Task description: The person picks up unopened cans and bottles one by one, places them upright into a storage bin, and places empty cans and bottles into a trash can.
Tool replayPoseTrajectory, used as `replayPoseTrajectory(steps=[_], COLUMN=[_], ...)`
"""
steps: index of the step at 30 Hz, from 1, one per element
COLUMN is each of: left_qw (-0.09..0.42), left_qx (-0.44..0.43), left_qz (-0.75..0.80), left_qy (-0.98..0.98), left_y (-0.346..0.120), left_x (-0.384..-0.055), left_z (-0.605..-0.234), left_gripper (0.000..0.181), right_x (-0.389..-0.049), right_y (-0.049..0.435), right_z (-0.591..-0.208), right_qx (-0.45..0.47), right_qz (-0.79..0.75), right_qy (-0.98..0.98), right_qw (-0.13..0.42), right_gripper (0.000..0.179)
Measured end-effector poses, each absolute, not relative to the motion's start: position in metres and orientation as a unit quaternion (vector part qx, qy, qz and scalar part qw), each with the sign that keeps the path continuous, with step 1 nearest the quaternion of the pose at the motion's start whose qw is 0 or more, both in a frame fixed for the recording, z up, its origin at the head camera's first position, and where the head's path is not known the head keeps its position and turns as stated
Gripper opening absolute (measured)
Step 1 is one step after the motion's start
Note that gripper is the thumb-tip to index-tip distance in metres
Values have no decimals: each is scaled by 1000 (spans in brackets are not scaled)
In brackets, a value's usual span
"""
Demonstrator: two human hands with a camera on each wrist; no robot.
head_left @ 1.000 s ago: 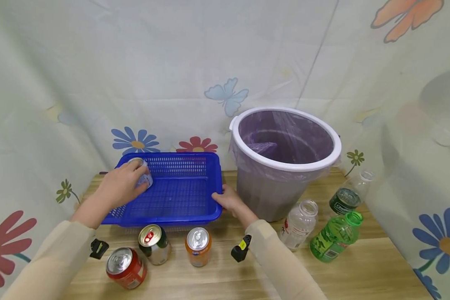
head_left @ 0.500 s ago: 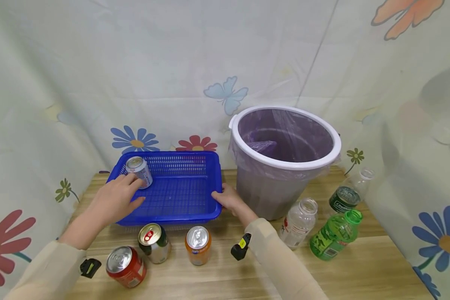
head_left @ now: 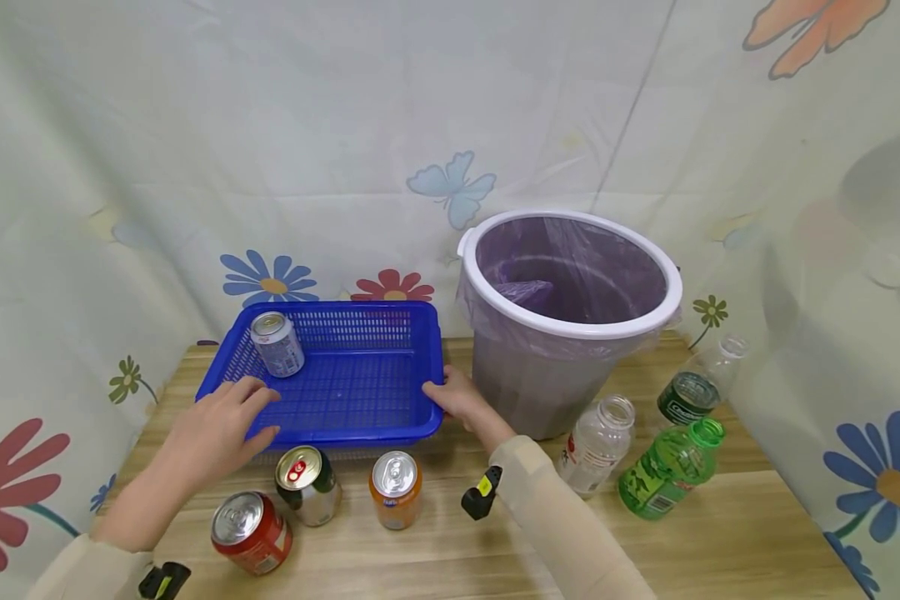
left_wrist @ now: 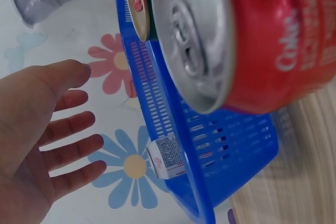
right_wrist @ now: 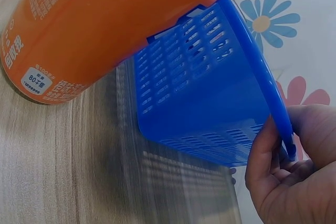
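A silver-white can (head_left: 277, 343) stands in the left back corner of the blue plastic basket (head_left: 390, 437). Over the basket's front left corner is my left hand (head_left: 213, 425), its fingers spread and holding nothing, as the left wrist view also shows. My right hand (head_left: 461, 396) grips the basket's right rim, thumb on one side and fingers curled on the other in the right wrist view. In front of the basket stand a red Coke can (head_left: 252, 533), a dark green and silver can (head_left: 308, 487) and an orange Fanta can (head_left: 396, 490).
A grey bin (head_left: 540, 392) with a white rim and a clear purplish liner stands right of the basket. Near it are a clear bottle (head_left: 597, 446), a green bottle (head_left: 671, 468) and a dark-labelled clear bottle (head_left: 701, 385). A flowered curtain (head_left: 345, 167) hangs behind.
My left hand has let go of the silver-white can inside the basket and drawn back toward me and to the left. The right hand has stayed on the rim.
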State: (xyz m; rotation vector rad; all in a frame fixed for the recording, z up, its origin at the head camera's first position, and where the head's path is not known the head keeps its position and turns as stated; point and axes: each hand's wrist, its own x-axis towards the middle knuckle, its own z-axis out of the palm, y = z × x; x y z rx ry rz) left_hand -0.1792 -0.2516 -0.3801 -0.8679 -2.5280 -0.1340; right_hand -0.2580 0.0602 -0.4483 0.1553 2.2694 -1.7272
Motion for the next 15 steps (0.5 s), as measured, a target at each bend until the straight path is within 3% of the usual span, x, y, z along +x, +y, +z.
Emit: replayPoseTrajectory(steps=[15], left_qw=[147], left_qx=[-261], left_qz=[-70], left_qy=[-952], left_y=[-252], left_x=[-146], left_z=[-389], left_gripper=[73], right_x=[-257], right_y=[60], right_z=[-447], right_qx=[48], right_qz=[-612], right_qy=[776], right_qw=[144], right_gripper=[30])
